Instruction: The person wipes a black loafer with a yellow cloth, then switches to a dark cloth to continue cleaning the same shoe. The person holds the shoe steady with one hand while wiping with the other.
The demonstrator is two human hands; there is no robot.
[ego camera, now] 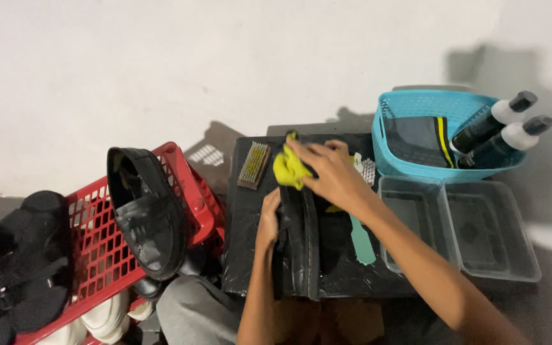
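I am seeing right hand (330,176) gripping yellow cloth (289,167) at shoe (301,236) toe | left hand (268,220) clasping shoe on black mat (244,217) | risk, I judge: shoe tipping under pressure, cloth snagging brush (254,165).

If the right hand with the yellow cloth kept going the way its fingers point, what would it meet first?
Probably the wooden brush lying just beyond the yellow cloth in the right hand; height above the mat is hard to judge.
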